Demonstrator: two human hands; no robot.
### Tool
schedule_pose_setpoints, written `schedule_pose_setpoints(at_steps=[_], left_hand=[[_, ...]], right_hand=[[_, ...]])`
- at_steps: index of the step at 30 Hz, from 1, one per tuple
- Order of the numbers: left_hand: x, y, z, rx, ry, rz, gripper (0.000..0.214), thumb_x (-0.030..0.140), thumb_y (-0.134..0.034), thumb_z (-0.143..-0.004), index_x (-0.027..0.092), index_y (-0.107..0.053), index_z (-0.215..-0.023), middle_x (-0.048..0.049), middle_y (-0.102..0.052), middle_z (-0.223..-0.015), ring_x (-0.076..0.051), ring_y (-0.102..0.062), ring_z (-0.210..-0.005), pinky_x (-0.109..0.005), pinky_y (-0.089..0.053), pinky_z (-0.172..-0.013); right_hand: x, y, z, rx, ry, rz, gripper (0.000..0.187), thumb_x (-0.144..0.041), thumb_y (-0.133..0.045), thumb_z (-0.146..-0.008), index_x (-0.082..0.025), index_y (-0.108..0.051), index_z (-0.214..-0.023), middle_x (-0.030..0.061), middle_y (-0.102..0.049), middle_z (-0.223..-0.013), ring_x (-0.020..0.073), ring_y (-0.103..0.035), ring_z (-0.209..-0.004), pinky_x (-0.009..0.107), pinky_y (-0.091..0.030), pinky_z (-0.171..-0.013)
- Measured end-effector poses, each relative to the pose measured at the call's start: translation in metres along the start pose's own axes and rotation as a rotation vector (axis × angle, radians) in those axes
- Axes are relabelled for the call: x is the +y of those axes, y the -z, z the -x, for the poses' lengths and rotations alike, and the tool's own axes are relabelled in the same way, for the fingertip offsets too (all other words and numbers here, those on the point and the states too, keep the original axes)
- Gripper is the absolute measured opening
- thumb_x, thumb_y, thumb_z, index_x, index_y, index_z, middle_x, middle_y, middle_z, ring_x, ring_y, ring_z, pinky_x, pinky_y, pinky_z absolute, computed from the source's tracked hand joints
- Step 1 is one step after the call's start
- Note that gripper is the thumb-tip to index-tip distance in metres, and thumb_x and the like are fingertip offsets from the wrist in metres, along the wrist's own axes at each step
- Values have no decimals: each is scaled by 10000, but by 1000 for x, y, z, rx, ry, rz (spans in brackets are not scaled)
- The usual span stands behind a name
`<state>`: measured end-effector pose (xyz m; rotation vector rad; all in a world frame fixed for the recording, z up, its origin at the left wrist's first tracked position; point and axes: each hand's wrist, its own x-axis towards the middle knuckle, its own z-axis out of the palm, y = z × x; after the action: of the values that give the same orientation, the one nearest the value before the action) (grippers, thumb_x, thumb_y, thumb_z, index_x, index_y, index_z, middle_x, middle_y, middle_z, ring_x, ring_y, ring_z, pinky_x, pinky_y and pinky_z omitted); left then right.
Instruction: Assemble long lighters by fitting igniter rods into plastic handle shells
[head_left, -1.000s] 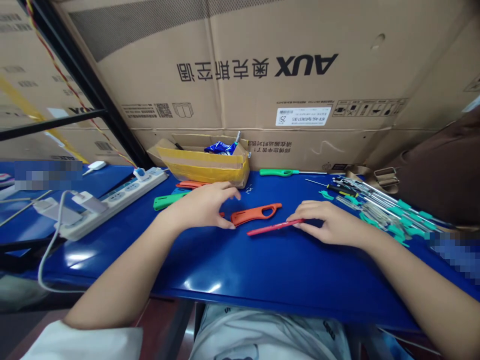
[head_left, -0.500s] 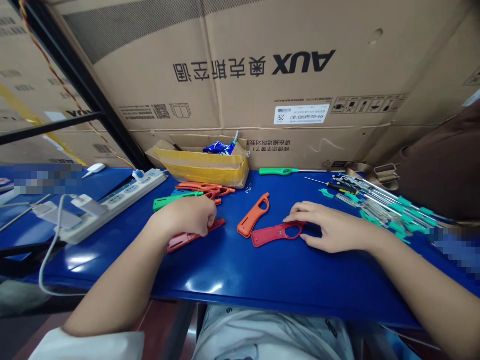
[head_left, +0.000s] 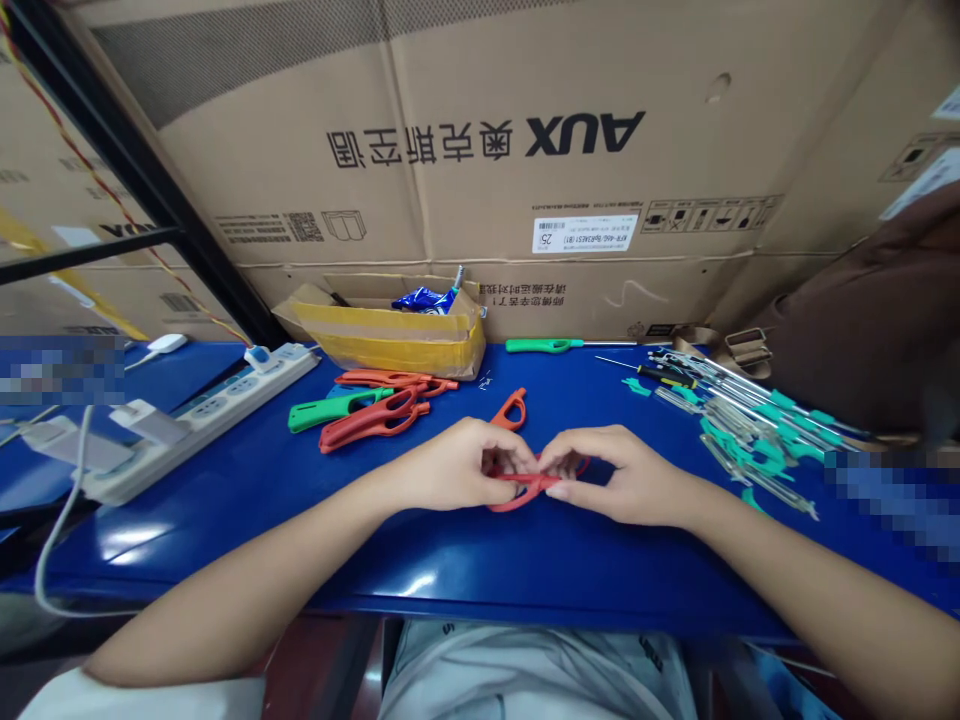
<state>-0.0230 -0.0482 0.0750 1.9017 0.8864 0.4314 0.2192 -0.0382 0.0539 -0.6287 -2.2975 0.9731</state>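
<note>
In the middle of the blue table my left hand (head_left: 461, 468) and my right hand (head_left: 619, 475) meet, both closed on red lighter casing pieces (head_left: 541, 484). Fingertips of each hand pinch the red plastic, and the fingers cover much of it. Whether the two red pieces are joined I cannot tell. Just behind the left hand, an orange lighter casing (head_left: 513, 410) lies partly hidden. To the left rest a red lighter casing (head_left: 367, 420), a green lighter casing (head_left: 337, 408) and further orange-red casings (head_left: 390, 379).
A yellow-taped cardboard box (head_left: 390, 345) stands at the back. Beside it lies a green long-nosed lighter (head_left: 540, 346). Metal rods with teal parts (head_left: 765, 415) and a screwdriver (head_left: 667, 374) are on the right. A white power strip (head_left: 210, 420) with plugs runs along the left.
My left hand has moved right from beside the casing pile, bringing a red casing piece to my right hand. My right hand has closed on the red casing. The view has shifted slightly.
</note>
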Motion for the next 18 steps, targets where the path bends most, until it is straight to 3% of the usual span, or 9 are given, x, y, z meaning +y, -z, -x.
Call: schedule_pose_setpoints(at_steps=[3, 6, 9, 11, 14, 18], left_hand=[[-11, -9, -11, 159, -14, 139, 229, 241, -742, -779, 127, -728, -977, -33, -719, -824, -135, -647, -737, -241, -533, -689], [-14, -6, -17, 289, -30, 179, 280, 297, -751, -797, 131, -731, -1022, -81, -764, -977, -180, -701, -878, -310, -567, -839], [-18, 4, -21, 482, -18, -27, 279, 365, -718, -850, 160, -733, -1038, -84, -755, -1104, -199, -698, -973, -347, -551, -932], [-25, 9, -24, 548, 36, -235, 421, 414, -789, -784, 168, -709, -1116, -84, -737, -1149, -210, -688, -955, -356, -559, -899], [-36, 16, -26, 487, 141, -438, 590, 403, -807, -760, 144, -640, -1264, -103, -717, -1179, -206, -680, -886, -340, -563, -826], [-38, 27, -18, 391, 207, -511, 487, 371, -728, -811, 162, -655, -1245, -79, -742, -1072, -207, -699, -832, -304, -548, -745]], right_hand=[[2, 2, -2, 70, -127, -18, 213, -384, -632, -933, -195, -699, -1003, 31, -727, -818, 122, -651, -669, 236, -537, -638], [10, 13, -4, 71, -252, -131, 291, -449, -652, -904, -181, -689, -1011, 33, -705, -784, 131, -653, -645, 250, -542, -617], [21, 31, -4, 44, -335, -209, 375, -508, -670, -877, -163, -686, -1023, 37, -698, -797, 131, -642, -643, 264, -540, -628], [27, 44, -2, -39, -376, -173, 393, -516, -658, -882, -156, -692, -1034, 36, -694, -792, 134, -627, -655, 271, -528, -641], [31, 58, 2, -203, -397, -70, 378, -503, -652, -889, -164, -710, -1047, 48, -703, -863, 150, -622, -742, 284, -513, -695], [29, 67, 5, -318, -414, 51, 326, -492, -684, -867, -181, -713, -964, 32, -687, -867, 154, -596, -771, 274, -477, -698]])
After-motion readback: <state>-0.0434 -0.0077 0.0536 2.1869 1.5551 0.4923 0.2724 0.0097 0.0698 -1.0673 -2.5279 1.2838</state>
